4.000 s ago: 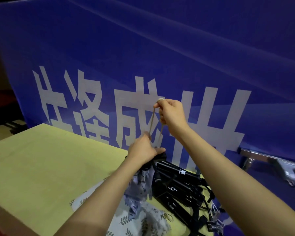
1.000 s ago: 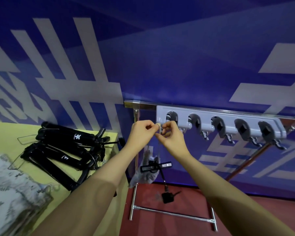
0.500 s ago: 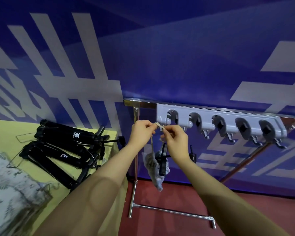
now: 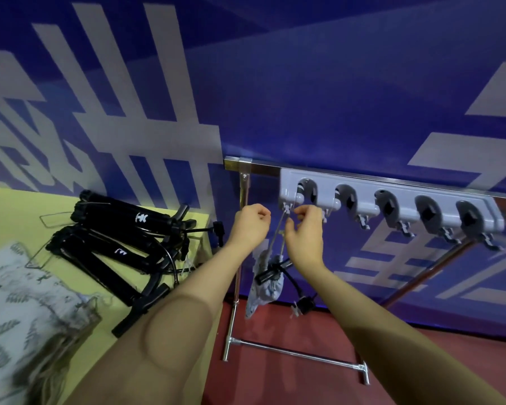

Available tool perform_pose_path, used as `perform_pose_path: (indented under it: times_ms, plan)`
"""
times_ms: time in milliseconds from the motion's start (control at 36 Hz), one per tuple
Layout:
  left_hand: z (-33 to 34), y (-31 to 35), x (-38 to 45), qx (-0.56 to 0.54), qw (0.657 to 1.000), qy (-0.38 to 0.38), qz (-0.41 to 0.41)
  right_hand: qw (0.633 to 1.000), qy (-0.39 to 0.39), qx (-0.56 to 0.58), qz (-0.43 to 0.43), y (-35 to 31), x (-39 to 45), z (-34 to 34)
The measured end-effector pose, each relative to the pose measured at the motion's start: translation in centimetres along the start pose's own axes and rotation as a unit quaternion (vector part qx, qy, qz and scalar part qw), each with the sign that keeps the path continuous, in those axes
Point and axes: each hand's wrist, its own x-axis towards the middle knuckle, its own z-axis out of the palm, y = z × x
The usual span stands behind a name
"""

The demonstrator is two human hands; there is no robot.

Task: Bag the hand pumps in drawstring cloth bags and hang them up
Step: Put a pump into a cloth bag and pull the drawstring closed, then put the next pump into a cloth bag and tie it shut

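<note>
The right hand (image 4: 304,232) curls loosely beside the cord (image 4: 276,232), its grip open, touching nothing I can confirm. The left hand (image 4: 250,226) is a closed, empty-looking fist just left of the cord. The bag (image 4: 265,285), holding a pump (image 4: 270,273), hangs from the rack (image 4: 392,200) below both grips. More pumps (image 4: 123,244) lie on the tabletop (image 4: 18,206), far left.

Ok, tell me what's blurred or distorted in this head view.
Head view: wide-angle bend curves the hook rack and banner lettering; the patterned cloth bags at lower left are smeared with blur; the left hand, right hand and hanging bag stay fairly sharp.
</note>
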Motion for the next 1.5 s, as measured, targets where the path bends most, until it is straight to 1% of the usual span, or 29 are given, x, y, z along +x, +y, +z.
perform_pose_path:
  times_ms: [139,194,361,444,611,694,722,833,889,944,1000,1056,1083,1139,1167,1194,1250,1306,1389,1444,1500]
  plan:
    - [-2.7,-1.7,-0.7,0.026,0.999,0.024,0.020,0.997,0.012,0.032,-0.065,-1.8,-0.9,1.4]
    - [-4.1,-2.5,-0.9,0.020,0.999,0.038,0.017,0.997,-0.001,0.036,-0.072,-2.7,-1.3,2.2]
    - [-9.2,-5.6,-2.3,0.015,0.998,0.057,0.004,0.991,-0.108,0.043,-0.064,-6.1,-2.8,6.6]
    - [-12.7,-8.1,-3.5,0.029,0.997,0.069,-0.016,0.983,-0.168,0.030,-0.067,-8.2,-4.0,9.8]
    - [-20.3,-14.4,-6.3,0.040,0.993,0.091,-0.066,0.964,-0.260,0.022,-0.059,-12.4,-8.0,17.5]
    - [-24.2,-18.4,-8.0,0.066,0.990,0.090,-0.082,0.954,-0.293,0.023,-0.056,-14.4,-10.9,22.0]
    - [-24.4,-18.6,-8.2,0.067,0.990,0.086,-0.084,0.953,-0.297,0.019,-0.056,-14.3,-11.1,22.2]
    - [-28.1,-23.1,-10.0,0.077,0.986,0.079,-0.124,0.938,-0.340,0.011,-0.069,-15.9,-14.2,26.8]
    - [-29.6,-25.5,-11.0,0.078,0.983,0.074,-0.151,0.923,-0.379,0.016,-0.066,-16.5,-15.7,28.7]
    - [-30.5,-27.7,-12.0,0.081,0.980,0.052,-0.174,0.902,-0.425,0.015,-0.074,-16.5,-17.0,30.3]
    - [-31.1,-29.6,-12.9,0.087,0.977,0.023,-0.194,0.863,-0.497,-0.001,-0.089,-16.6,-18.2,31.6]
    - [-31.4,-30.9,-13.7,0.087,0.974,0.007,-0.207,0.811,-0.572,-0.058,-0.105,-16.4,-19.2,32.5]
    - [-31.4,-31.1,-13.9,0.086,0.975,0.007,-0.205,0.785,-0.597,-0.105,-0.126,-16.2,-19.4,32.6]
    - [-31.7,-31.8,-14.4,0.083,0.976,0.005,-0.201,0.742,-0.616,-0.201,-0.169,-15.7,-20.2,33.2]
    - [-31.7,-31.8,-14.5,0.084,0.977,0.002,-0.198,0.728,-0.622,-0.225,-0.179,-15.5,-20.4,33.1]
    - [-32.0,-32.0,-14.7,0.085,0.977,-0.007,-0.195,0.723,-0.624,-0.236,-0.181,-15.5,-20.7,33.3]
    - [-32.1,-32.1,-14.9,0.083,0.977,-0.023,-0.194,0.725,-0.617,-0.232,-0.198,-15.6,-20.7,33.2]
    - [-32.2,-32.1,-15.1,0.077,0.976,-0.042,-0.200,0.746,-0.600,-0.198,-0.211,-15.7,-20.5,33.2]
    - [-32.4,-32.0,-15.3,0.059,0.977,-0.045,-0.199,0.807,-0.545,-0.146,-0.177,-16.4,-20.3,33.2]
    - [-32.7,-31.6,-15.4,0.048,0.982,-0.018,-0.182,0.844,-0.502,-0.109,-0.156,-17.2,-20.3,33.3]
    - [-33.2,-31.4,-15.3,0.067,0.986,0.020,-0.149,0.875,-0.465,-0.050,-0.128,-18.0,-20.4,33.4]
